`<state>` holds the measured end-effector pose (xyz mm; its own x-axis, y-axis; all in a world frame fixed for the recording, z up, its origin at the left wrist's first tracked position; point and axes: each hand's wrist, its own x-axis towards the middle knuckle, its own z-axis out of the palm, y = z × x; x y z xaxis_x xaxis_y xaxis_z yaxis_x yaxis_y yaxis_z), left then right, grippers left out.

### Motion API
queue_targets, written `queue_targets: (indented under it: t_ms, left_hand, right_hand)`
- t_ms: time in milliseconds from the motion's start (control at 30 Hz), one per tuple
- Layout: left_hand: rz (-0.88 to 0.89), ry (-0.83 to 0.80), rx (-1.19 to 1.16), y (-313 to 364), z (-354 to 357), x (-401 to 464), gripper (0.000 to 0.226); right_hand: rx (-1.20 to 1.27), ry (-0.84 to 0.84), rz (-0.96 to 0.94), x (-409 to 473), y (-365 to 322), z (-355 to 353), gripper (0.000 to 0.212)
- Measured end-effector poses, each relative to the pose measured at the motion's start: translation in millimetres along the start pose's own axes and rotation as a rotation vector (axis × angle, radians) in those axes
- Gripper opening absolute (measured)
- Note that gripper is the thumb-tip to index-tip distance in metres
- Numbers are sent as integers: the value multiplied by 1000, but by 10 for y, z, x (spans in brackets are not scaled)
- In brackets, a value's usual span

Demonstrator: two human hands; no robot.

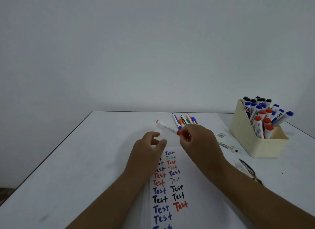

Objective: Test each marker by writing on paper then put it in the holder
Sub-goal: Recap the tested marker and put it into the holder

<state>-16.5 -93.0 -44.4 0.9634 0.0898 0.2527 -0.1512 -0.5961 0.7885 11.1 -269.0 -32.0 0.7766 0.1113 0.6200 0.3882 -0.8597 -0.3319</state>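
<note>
Head view: right hand (196, 140) pinches a red-capped marker (167, 127) above the paper (170, 194), left hand (148, 146) loosely curled, holding nothing

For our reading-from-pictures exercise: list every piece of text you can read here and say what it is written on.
"Test": handwritten many times in two columns on the paper, in blue, black, red and green.
Print on the marker barrels in the holder: too small to read.
Print on the loose markers: too blurred to read.

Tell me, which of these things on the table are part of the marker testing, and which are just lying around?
In use: red marker in right hand; left hand; paper; loose markers; holder.

Lying about: small tag; dark scraps.
</note>
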Motion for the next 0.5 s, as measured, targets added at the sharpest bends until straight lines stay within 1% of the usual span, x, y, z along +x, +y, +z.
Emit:
queue_targets:
  t_ms: [67,167,233,300,367,400,467,500]
  left_hand:
    - [-20,65,-121,47,-45,-13,27]
    - [-8,63,-237,110,-75,-39,31]
    - [12,49,-269,131,-65,-59,33]
    - [31,42,-334,139,-55,-76,31]
    - [32,22,-424,164,-48,-105,27]
    - [20,1,-492,188,-43,-123,26]
    - [15,-20,-562,226,-45,-154,21]
    - [34,-12,-542,236,-47,-162,19]
  right_hand:
    - [118,84,23,-156,-73,-114,8]
    - [279,110,29,-302,-179,-208,11]
    - [355,52,44,-341,-228,-219,14]
    - [390,-47,59,-356,-253,-205,17]
    - [403,-148,58,-362,-254,-180,20]
    - [403,-171,50,-364,-248,-170,23]
    - [422,-145,37,-371,-224,-165,27]
    - [449,-108,36,-374,-215,-170,29]
